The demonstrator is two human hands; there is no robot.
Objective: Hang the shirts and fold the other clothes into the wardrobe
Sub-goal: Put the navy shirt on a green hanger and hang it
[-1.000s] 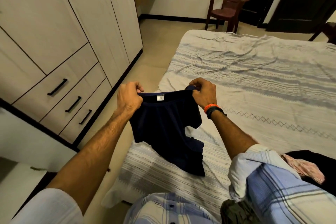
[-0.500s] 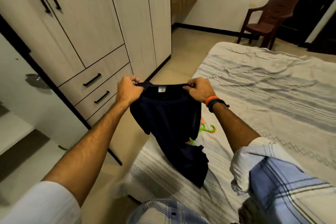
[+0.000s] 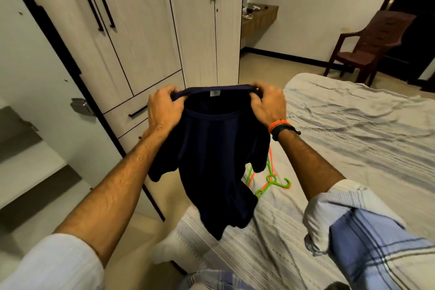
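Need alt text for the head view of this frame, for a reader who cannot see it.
Both hands, left and right, grip the neckline of a dark navy T-shirt held up over the bed. Green and orange hangers lie on the bed; closed wardrobe doors stand behind.

The navy shirt [image 3: 211, 160] now hangs clear of the bed [image 3: 353, 129], lifted higher in the centre of the frame. Green and orange hangers [image 3: 270, 181], hidden a second ago, show beneath it at centre right.
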